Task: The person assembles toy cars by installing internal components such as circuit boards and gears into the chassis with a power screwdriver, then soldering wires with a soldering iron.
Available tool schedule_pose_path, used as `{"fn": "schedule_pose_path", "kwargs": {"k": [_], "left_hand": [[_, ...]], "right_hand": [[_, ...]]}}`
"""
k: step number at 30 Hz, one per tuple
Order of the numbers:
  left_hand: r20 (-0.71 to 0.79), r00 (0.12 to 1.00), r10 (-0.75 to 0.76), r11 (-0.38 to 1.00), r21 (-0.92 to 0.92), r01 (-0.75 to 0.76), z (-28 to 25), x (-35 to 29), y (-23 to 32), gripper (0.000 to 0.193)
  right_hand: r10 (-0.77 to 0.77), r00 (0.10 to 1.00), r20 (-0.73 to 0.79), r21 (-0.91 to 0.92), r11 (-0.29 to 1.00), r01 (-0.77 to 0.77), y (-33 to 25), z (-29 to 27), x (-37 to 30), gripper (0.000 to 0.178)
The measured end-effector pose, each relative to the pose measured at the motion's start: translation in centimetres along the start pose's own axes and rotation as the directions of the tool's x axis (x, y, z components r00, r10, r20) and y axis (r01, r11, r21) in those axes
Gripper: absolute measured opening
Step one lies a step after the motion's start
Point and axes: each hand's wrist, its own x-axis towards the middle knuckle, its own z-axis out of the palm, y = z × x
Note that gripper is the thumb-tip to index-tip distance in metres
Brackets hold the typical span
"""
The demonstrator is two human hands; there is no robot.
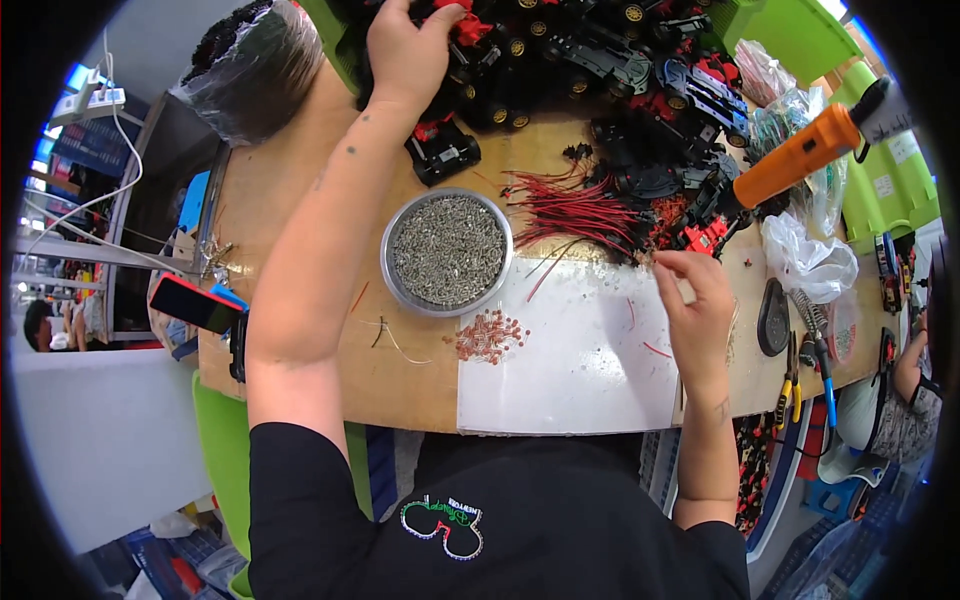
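Observation:
My left hand reaches to the far edge of the view, over a heap of black and red toy car chassis. Its thumb rests on a red part of one chassis; the other fingers are mostly cut off, but the hand looks closed on it. Over the white sheet's right side, my right hand is loosely curled, thumb and forefinger apart, with nothing visible in it. Just beyond it lies a red and black car part. Red and black wires lie in a bundle left of that.
A steel bowl of small screws stands mid-table, beside a pile of small copper-coloured pieces. An orange-handled electric screwdriver juts in at right. Pliers, a blue-handled soldering iron and a green bin are also rightward.

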Motion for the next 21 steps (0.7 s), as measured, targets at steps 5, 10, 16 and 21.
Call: {"fn": "schedule_pose_path", "kwargs": {"k": [5, 10, 16, 21], "left_hand": [[0.058, 0.974, -0.218, 0.769, -0.605, 0.208, -1.8, -2.9, 0.5, 0.029], [0.720, 0.667, -0.192, 0.684, -0.389, 0.617, -3.0, -10.6, 3.0, 0.030], [0.904, 0.385, -0.184, 0.896, -0.007, 0.445, -1.4, -21.1, 6.2, 0.042], [0.771, 0.637, -0.011, 1.000, 0.011, 0.005, -2.0, -24.2, 7.6, 0.048]], "right_hand": [[-0.162, 0.983, 0.085, -0.193, 0.965, 0.176, 0.6, 2.9, 1.0, 0.011], [-0.236, 0.962, 0.135, -0.326, 0.907, 0.268, 1.4, 5.2, 3.1, 0.015], [-0.395, 0.891, 0.223, -0.483, 0.749, 0.453, 3.0, 6.6, 3.0, 0.014], [-0.278, 0.944, 0.180, -0.061, 0.954, 0.293, 1.7, 4.3, 0.7, 0.011]]}}
